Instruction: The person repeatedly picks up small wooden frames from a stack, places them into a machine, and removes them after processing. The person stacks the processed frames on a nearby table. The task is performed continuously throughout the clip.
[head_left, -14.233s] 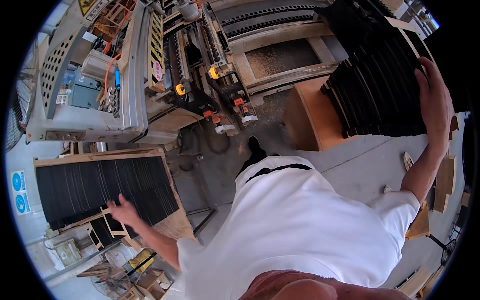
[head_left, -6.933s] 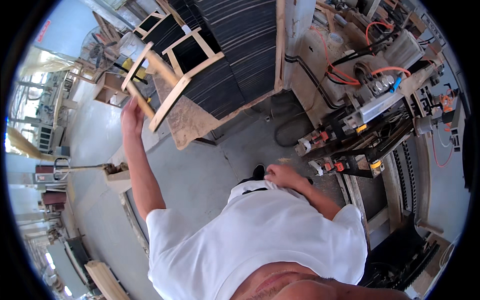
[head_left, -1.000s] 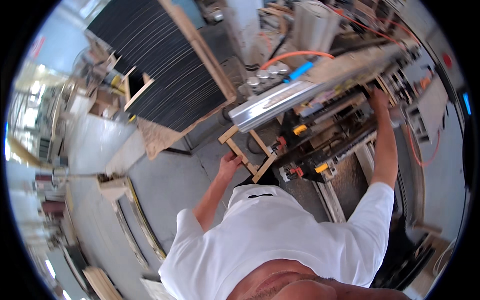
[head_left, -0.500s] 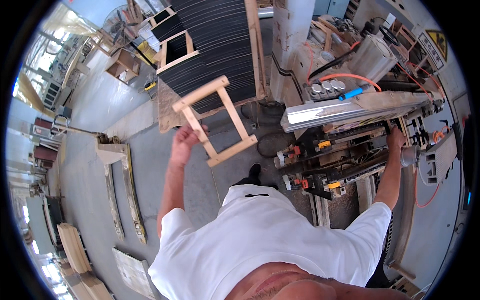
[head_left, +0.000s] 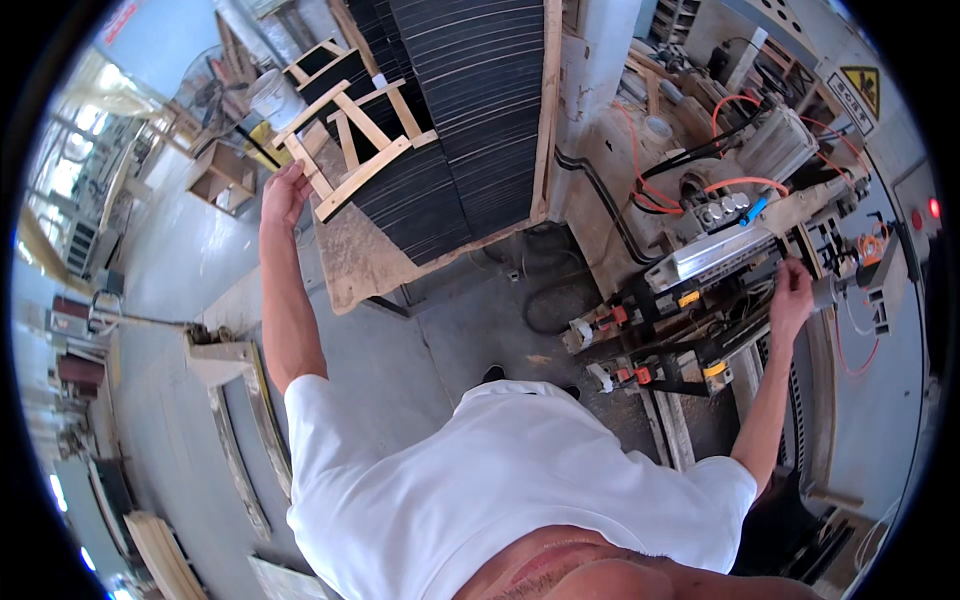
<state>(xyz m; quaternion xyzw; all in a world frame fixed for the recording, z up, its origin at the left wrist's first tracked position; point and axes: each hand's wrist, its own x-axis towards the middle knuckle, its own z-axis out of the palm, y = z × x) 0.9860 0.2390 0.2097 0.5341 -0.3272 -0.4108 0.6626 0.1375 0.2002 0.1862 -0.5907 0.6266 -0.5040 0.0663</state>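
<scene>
A pale wooden frame is held at the front left corner of the stack of black strips, its outer bar gripped by the bent fingers of the left hand. Well to the right of the stack, the right hand is placed at the rails of a woodworking machine; its fingers are curled, but whether anything is pinched cannot be made out.

A second wooden frame is seen at the stack's left edge, overlapped by the held one; whether the two touch is not shown. If the held frame is lowered crookedly, bars could be snagged and the other frame knocked askew. If the grip is slackened too soon, the frame could be tipped off leftward, since it is held by one side only. The right fingers could be nipped if the machine's moving parts are driven, as they are placed close among them.

In front of the stack, a bare lip is left on the table, ended by a rough edge. Left of the stack, room for the arm is given by open floor, bounded farther toward the person by a pallet jack. To the right, movement is limited by the machine and a dark hose on the floor.
</scene>
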